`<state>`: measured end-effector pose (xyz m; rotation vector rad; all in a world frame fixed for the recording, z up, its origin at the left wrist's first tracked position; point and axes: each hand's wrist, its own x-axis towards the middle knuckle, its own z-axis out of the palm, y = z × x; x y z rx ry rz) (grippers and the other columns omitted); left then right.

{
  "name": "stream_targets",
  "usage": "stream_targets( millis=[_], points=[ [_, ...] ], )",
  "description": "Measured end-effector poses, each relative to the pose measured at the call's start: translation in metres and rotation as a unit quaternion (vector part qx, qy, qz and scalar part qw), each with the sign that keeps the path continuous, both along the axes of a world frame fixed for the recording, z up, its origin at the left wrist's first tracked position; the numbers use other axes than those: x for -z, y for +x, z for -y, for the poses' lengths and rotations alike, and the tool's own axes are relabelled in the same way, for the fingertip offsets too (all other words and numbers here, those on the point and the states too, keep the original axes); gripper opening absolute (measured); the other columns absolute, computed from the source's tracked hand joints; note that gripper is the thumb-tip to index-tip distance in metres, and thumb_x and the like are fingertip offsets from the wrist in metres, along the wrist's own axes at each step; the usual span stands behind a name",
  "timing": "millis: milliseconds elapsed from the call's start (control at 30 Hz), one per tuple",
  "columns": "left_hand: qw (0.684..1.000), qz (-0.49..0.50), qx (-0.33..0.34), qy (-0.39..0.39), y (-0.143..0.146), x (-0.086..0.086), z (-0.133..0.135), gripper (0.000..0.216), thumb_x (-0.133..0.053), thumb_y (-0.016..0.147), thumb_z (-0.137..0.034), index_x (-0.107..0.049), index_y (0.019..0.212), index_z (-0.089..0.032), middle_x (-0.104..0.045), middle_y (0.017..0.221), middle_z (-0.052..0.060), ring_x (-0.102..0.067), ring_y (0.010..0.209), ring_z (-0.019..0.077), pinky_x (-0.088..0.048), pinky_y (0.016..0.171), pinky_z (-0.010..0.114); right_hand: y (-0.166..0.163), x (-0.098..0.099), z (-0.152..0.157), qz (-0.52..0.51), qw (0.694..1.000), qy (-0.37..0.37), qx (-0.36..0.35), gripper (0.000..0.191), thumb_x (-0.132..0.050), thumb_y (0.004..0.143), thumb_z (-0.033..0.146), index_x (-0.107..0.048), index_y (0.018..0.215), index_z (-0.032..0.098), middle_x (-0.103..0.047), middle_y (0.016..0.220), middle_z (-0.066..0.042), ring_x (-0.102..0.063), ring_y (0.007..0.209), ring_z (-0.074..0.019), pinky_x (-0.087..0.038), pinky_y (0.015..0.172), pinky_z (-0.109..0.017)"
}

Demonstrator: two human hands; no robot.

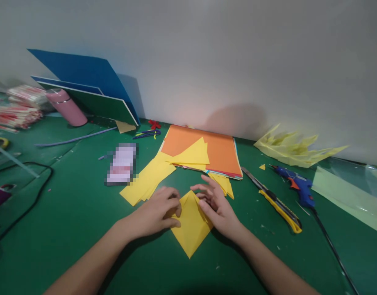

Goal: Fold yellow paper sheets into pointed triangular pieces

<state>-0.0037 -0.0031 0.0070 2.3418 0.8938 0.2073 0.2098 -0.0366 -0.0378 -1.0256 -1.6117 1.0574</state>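
Observation:
A yellow sheet of paper (191,229), folded into a diamond shape, lies on the green table in front of me. At its left corner my left hand (164,209) has its fingers curled and its thumb against the paper. My right hand (217,205) rests along the upper right edge, its thumb touching the paper and its other fingers stretched and apart. Small flaps are folded near the top point. Just beyond my hands lie yellow paper strips (151,178), folded yellow triangles (191,155) and more yellow pieces (222,183); the triangles overlap a stack of orange paper (203,137).
To the right lie a yellow box cutter (280,211), a blue glue gun (296,184) with its cord, and a pale yellow spiky paper piece (299,149). On the left are a blurred-out phone (122,164), a pink bottle (67,107) and leaning blue boards (80,69).

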Motion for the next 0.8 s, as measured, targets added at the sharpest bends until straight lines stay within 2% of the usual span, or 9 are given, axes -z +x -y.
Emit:
stream_targets(
  millis=[100,200,267,367,533,633,700,733,800],
  points=[
    [0.999,0.032,0.007,-0.015,0.002,0.000,0.000,0.012,-0.061,0.079,-0.010,-0.054,0.074,-0.018,-0.051,0.083,-0.001,-0.051,0.082,0.0158,-0.043,0.075,0.027,0.002,0.002,-0.001,-0.043,0.998,-0.039,-0.002,0.057,-0.046,0.090,0.033,-0.019,0.139,0.026,-0.057,0.118,-0.012,-0.061,0.082,-0.0150,-0.052,0.077,-0.033],
    [0.993,0.107,-0.050,-0.019,0.003,0.003,-0.002,0.014,-0.052,0.079,-0.006,-0.054,0.074,-0.019,-0.050,0.081,-0.001,-0.052,0.077,0.0134,-0.043,0.073,0.026,0.006,0.001,-0.002,-0.036,0.996,-0.076,0.019,0.055,-0.045,0.091,0.037,-0.024,0.140,0.024,-0.064,0.098,-0.007,-0.061,0.078,-0.0163,-0.052,0.073,-0.032],
    [0.982,0.153,-0.105,-0.019,0.003,0.006,-0.004,0.011,-0.053,0.077,-0.008,-0.054,0.074,-0.019,-0.052,0.082,-0.001,-0.053,0.079,0.0138,-0.044,0.074,0.027,0.008,-0.001,-0.003,-0.019,0.996,-0.076,0.044,0.050,-0.043,0.092,0.038,-0.032,0.138,0.022,-0.062,0.081,-0.002,-0.059,0.070,-0.0156,-0.050,0.067,-0.029],
    [0.965,0.204,-0.160,-0.051,0.003,0.011,-0.007,0.005,-0.057,0.075,-0.015,-0.054,0.074,-0.019,-0.055,0.081,-0.001,-0.054,0.078,0.0145,-0.044,0.073,0.028,0.008,-0.003,-0.005,-0.003,0.996,-0.068,0.060,0.046,-0.045,0.090,0.039,-0.043,0.131,0.019,-0.049,0.062,0.005,-0.049,0.053,-0.0125,-0.046,0.053,-0.025],
    [0.924,0.267,-0.234,-0.138,0.005,0.016,-0.011,0.015,-0.063,0.070,-0.025,-0.052,0.077,-0.019,-0.056,0.080,0.000,-0.054,0.074,0.0135,-0.044,0.066,0.025,0.006,-0.005,-0.006,-0.023,0.991,-0.093,0.089,0.045,-0.053,0.084,0.039,-0.051,0.123,0.017,-0.044,0.054,0.008,-0.043,0.042,-0.0087,-0.040,0.044,-0.021],
    [0.899,0.298,-0.276,-0.161,0.007,0.017,-0.011,0.027,-0.066,0.065,-0.026,-0.050,0.085,-0.020,-0.055,0.076,-0.002,-0.055,0.070,0.0128,-0.045,0.060,0.023,0.005,-0.005,-0.005,-0.019,0.991,-0.091,0.099,0.035,-0.055,0.083,0.036,-0.060,0.111,0.016,-0.041,0.044,0.011,-0.039,0.033,-0.0073,-0.038,0.039,-0.020],
    [0.900,0.302,-0.280,-0.139,0.007,0.016,-0.010,0.027,-0.066,0.066,-0.024,-0.052,0.089,-0.020,-0.054,0.071,-0.003,-0.055,0.065,0.0128,-0.046,0.057,0.024,0.004,-0.005,-0.003,-0.032,0.990,-0.078,0.111,0.026,-0.055,0.083,0.034,-0.065,0.100,0.016,-0.044,0.040,0.010,-0.041,0.031,-0.0080,-0.039,0.036,-0.020],
    [0.907,0.302,-0.275,-0.101,0.007,0.014,-0.009,0.021,-0.065,0.068,-0.023,-0.054,0.086,-0.020,-0.055,0.070,-0.003,-0.055,0.063,0.0127,-0.046,0.055,0.023,0.004,-0.005,-0.002,-0.042,0.990,-0.062,0.122,0.022,-0.055,0.084,0.032,-0.067,0.095,0.017,-0.049,0.041,0.008,-0.046,0.031,-0.0088,-0.041,0.036,-0.020],
    [0.927,0.295,-0.230,0.031,0.005,0.010,-0.006,0.007,-0.060,0.074,-0.018,-0.055,0.069,-0.019,-0.055,0.069,-0.001,-0.053,0.062,0.0120,-0.044,0.054,0.023,0.004,-0.006,0.001,-0.048,0.988,-0.001,0.144,0.015,-0.056,0.084,0.026,-0.068,0.089,0.019,-0.064,0.053,0.003,-0.058,0.040,-0.0115,-0.049,0.042,-0.022]
  ],
)
